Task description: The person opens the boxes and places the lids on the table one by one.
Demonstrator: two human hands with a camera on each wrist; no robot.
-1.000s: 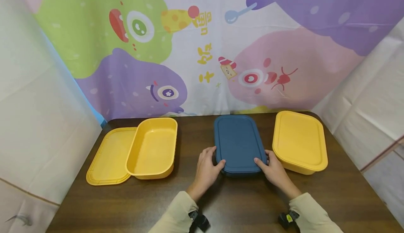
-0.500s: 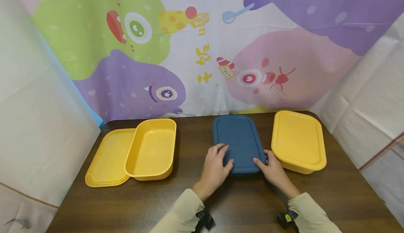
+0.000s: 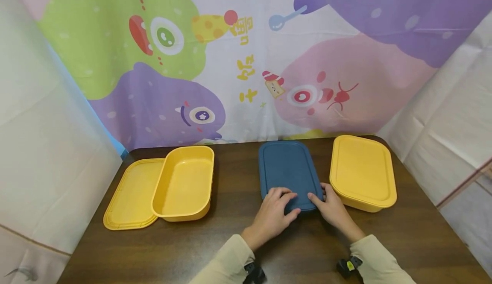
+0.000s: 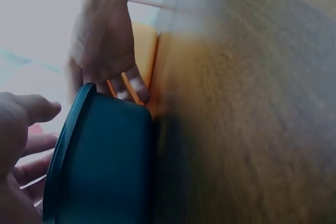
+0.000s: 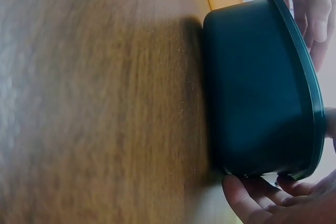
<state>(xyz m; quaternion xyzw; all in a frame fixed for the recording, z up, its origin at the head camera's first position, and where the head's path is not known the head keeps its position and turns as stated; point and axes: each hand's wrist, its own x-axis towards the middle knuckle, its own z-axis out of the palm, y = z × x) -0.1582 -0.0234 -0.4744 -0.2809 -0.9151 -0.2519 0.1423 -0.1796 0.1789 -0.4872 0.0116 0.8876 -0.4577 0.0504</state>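
A dark blue lunch box point(image 3: 288, 168) with its lid on stands on the table, right of the middle. My right hand point(image 3: 335, 209) holds its near right corner, thumb on the lid and fingers along the side, as the right wrist view shows on the box wall point(image 5: 257, 87). Over the near left part of the lid hovers my left hand point(image 3: 272, 215), its fingers spread and loosely bent. In the left wrist view those fingers point(image 4: 34, 145) lie beside the lid rim, gripping nothing.
A yellow box with its lid on point(image 3: 363, 173) stands close to the right of the right hand. On the left, an uncovered yellow box point(image 3: 184, 185) overlaps a yellow lid point(image 3: 132, 194) lying on the brown table point(image 3: 173, 254). A printed cloth point(image 3: 250, 117) hangs behind.
My left hand has let go of the blue box's left side and moved right and nearer, over the lid's front edge. The right hand keeps its place at the corner.
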